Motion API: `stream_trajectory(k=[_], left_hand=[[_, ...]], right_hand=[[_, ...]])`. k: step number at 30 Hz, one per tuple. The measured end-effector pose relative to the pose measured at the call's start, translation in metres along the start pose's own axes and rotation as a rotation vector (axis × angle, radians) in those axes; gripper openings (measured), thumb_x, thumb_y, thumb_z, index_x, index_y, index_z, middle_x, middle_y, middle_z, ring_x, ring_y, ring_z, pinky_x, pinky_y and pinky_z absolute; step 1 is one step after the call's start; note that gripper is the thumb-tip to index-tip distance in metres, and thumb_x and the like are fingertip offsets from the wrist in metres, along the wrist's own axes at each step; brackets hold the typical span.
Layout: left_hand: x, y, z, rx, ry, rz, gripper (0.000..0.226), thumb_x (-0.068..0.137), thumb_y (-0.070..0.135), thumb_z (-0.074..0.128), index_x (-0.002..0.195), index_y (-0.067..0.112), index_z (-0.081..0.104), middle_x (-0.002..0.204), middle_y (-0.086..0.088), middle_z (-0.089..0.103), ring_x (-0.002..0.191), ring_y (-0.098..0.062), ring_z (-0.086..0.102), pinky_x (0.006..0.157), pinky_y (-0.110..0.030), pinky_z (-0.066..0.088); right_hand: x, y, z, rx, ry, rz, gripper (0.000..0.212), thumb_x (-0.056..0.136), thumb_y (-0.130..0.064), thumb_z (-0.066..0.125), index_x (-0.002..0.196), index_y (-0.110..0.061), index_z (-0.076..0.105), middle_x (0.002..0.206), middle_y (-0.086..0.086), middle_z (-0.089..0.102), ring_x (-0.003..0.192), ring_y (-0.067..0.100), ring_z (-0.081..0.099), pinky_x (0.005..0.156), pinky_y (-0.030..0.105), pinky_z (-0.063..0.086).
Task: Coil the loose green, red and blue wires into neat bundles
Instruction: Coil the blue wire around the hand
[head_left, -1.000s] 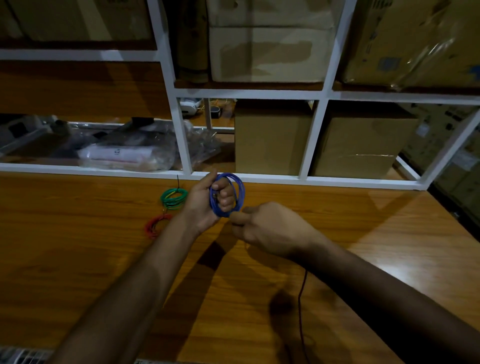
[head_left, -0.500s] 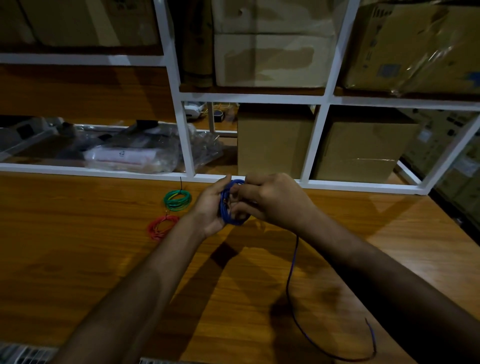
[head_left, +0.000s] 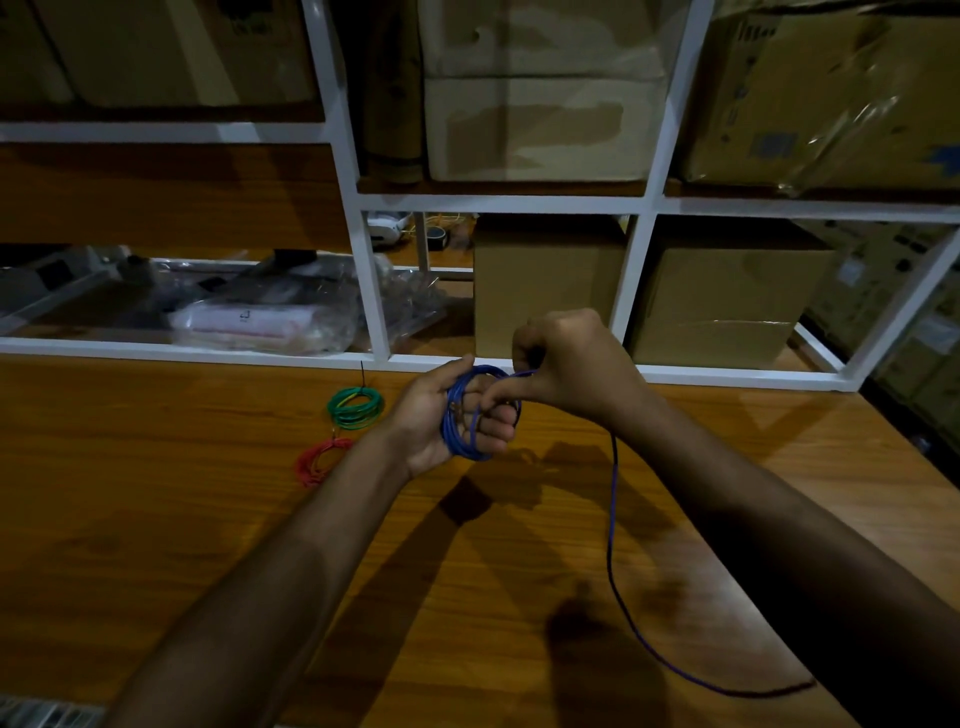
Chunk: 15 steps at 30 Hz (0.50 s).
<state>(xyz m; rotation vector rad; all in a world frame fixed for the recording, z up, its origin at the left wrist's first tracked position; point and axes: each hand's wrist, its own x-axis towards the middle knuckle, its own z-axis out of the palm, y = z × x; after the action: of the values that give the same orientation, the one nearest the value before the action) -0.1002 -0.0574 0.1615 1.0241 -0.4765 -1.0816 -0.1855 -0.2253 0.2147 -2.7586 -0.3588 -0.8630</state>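
Near the centre of the frame, a blue wire coil (head_left: 470, 415) is clasped in the left hand (head_left: 447, 421), whose fingers are curled through and around the loops. Just to its right, the strand leading off the coil is pinched by the right hand (head_left: 566, 364), whose fingers are curled. From there a loose tail of blue wire (head_left: 615, 561) hangs down and trails across the wooden table (head_left: 156, 519) toward the lower right. A finished green coil (head_left: 357, 407) and a red coil (head_left: 318, 460) lie left of centre on the table, close together and apart from the hands. The blue bundle is judged nearly done, with only the tail left. If the left-hand clasp is slackened, the springy loops could be sprung open; if the tail is dragged carelessly, it may be kinked or snagged at the table edge, and an uneven last turn would be left.
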Motion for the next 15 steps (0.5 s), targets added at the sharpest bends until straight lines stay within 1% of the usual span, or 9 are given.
stream_trajectory(k=[3,5,6,8,10,12,13,15], left_hand=[[0.001,0.002,0.001,0.055,-0.02,-0.012,0.061,0.103,0.042,0.029,0.087,-0.005,0.064,0.07,-0.017,0.07,0.056,-0.024,0.069,0.042,-0.023,0.05],[0.002,0.002,0.004,0.097,-0.057,-0.024,0.06,0.102,0.042,0.03,0.083,-0.002,0.067,0.07,-0.019,0.07,0.053,-0.024,0.07,0.031,-0.017,0.037],[0.003,0.002,0.006,0.095,-0.081,-0.027,0.061,0.102,0.041,0.03,0.081,-0.001,0.068,0.071,-0.021,0.07,0.05,-0.024,0.068,0.028,-0.015,0.03],[0.004,0.004,0.006,0.063,-0.122,-0.024,0.06,0.102,0.039,0.029,0.08,-0.002,0.068,0.074,-0.025,0.07,0.042,-0.022,0.064,0.026,-0.014,0.023],[0.004,0.008,0.0,0.056,-0.134,-0.014,0.058,0.101,0.038,0.03,0.082,-0.003,0.065,0.074,-0.026,0.07,0.036,-0.018,0.058,0.026,-0.014,0.02],[0.003,0.012,-0.007,0.069,-0.14,0.005,0.056,0.101,0.039,0.03,0.081,-0.002,0.065,0.073,-0.024,0.07,0.033,-0.015,0.054,0.027,-0.015,0.02],[0.002,0.014,-0.011,0.053,-0.14,0.014,0.055,0.1,0.039,0.031,0.08,0.0,0.064,0.071,-0.023,0.069,0.032,-0.014,0.052,0.027,-0.015,0.021],[0.0,0.017,-0.019,-0.016,-0.134,0.034,0.05,0.1,0.038,0.033,0.075,0.005,0.06,0.06,-0.016,0.063,0.029,-0.012,0.046,0.026,-0.015,0.025]], right_hand=[[0.004,0.007,-0.001,0.068,-0.037,0.029,0.045,0.071,-0.06,0.065,0.065,-0.016,0.065,0.062,-0.003,0.06,0.058,0.01,0.056,0.053,0.039,0.05],[0.007,0.013,-0.001,0.073,-0.06,0.049,0.046,0.071,-0.064,0.062,0.068,-0.018,0.067,0.065,-0.005,0.062,0.061,0.009,0.058,0.055,0.04,0.052],[0.008,0.017,0.0,0.072,-0.069,0.055,0.047,0.07,-0.065,0.061,0.068,-0.019,0.067,0.065,-0.005,0.062,0.062,0.009,0.058,0.056,0.041,0.052],[0.008,0.022,0.002,0.088,-0.072,0.063,0.046,0.072,-0.065,0.062,0.069,-0.02,0.067,0.066,-0.006,0.062,0.063,0.008,0.057,0.056,0.039,0.051],[0.007,0.028,0.004,0.106,-0.074,0.06,0.038,0.078,-0.058,0.064,0.072,-0.021,0.066,0.07,-0.01,0.061,0.065,0.003,0.054,0.056,0.032,0.048],[0.002,0.032,0.005,0.097,-0.096,0.058,0.027,0.087,-0.047,0.064,0.08,-0.021,0.067,0.073,-0.011,0.059,0.067,0.003,0.053,0.057,0.027,0.044],[-0.002,0.035,0.006,0.109,-0.109,0.085,0.022,0.091,-0.041,0.062,0.085,-0.021,0.067,0.073,-0.012,0.059,0.068,0.003,0.053,0.058,0.027,0.043],[-0.011,0.043,0.01,0.183,-0.121,0.195,0.011,0.097,-0.031,0.059,0.093,-0.023,0.065,0.07,-0.012,0.058,0.067,0.003,0.056,0.059,0.027,0.043]])
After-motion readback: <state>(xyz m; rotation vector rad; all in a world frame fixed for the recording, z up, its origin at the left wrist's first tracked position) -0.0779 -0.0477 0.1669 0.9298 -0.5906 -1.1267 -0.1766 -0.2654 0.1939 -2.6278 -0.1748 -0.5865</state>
